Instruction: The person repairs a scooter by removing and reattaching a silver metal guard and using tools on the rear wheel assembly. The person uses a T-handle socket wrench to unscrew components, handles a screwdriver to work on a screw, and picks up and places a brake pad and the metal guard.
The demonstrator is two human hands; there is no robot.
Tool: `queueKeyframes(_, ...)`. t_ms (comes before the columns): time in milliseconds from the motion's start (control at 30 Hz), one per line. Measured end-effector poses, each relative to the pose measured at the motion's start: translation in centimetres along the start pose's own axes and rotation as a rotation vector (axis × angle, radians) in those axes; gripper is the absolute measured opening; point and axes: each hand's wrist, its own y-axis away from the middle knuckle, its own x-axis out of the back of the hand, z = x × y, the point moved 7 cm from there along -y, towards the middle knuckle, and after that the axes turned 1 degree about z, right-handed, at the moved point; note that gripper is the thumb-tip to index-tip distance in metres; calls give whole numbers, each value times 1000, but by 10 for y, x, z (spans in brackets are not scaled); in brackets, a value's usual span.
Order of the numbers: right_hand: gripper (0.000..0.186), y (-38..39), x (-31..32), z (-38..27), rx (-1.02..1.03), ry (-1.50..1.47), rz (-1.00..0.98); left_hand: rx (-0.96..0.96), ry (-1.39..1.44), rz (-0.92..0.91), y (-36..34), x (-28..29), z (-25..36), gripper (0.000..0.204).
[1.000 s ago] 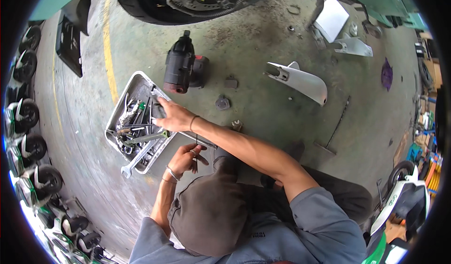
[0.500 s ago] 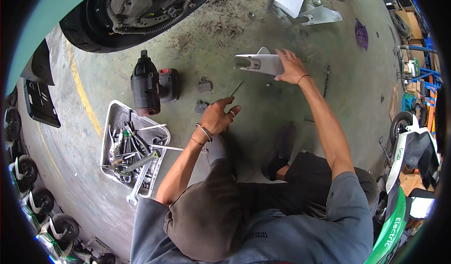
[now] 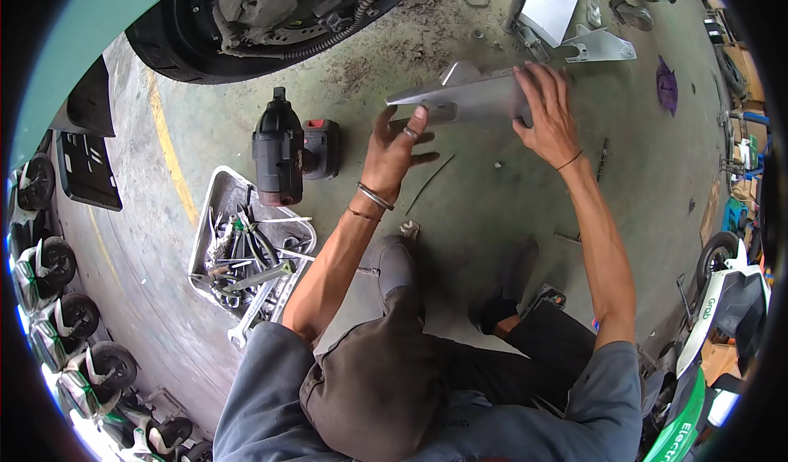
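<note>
My right hand (image 3: 546,117) grips the right end of a silver metal bracket (image 3: 480,96), held tilted above the floor. At its left end, my left hand (image 3: 396,150) has its fingers spread and thumb raised, beside or just touching the bracket; exact contact is unclear. A thin dark rod (image 3: 430,184) lies on the floor below my left hand. Just left of that hand stands a black power tool (image 3: 277,154) with its battery (image 3: 321,146).
A metal tool tray (image 3: 203,207) sits left of my feet. A motorbike wheel (image 3: 176,43) overhangs the top. More silver parts (image 3: 599,45), a purple cloth (image 3: 666,84) and a T-handle tool (image 3: 568,237) lie rightward. Scooters (image 3: 57,261) line both sides; a black panel (image 3: 86,170) lies left.
My right hand went from the tray to the bracket, which has since moved up and turned. My left hand let go of the thin rod and rose to the bracket's left end.
</note>
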Motion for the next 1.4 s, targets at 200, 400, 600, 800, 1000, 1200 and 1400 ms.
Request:
queueKeyframes(200,72,-69,41,-21,229,190,559,-400,118,121,8,-12,95,73)
queueKeyframes(400,75,-120,41,-21,353,325,585,-334,400,114,-19,-2,112,63)
queueKeyframes(600,69,-132,39,-22,392,322,557,-278,514,99,-37,5,112,58)
queueKeyframes(800,83,-82,20,-21,213,175,365,-49,603,2,-40,17,38,47)
queueKeyframes(1000,74,27,-41,-5,-109,-27,20,193,458,187,2,51,-70,50)
queueKeyframes(1200,45,154,-108,25,-757,-339,-283,361,441,418,20,71,-104,71)
queueKeyframes(1400,17,146,-106,8,-799,-423,-130,397,478,385,33,72,-104,61)
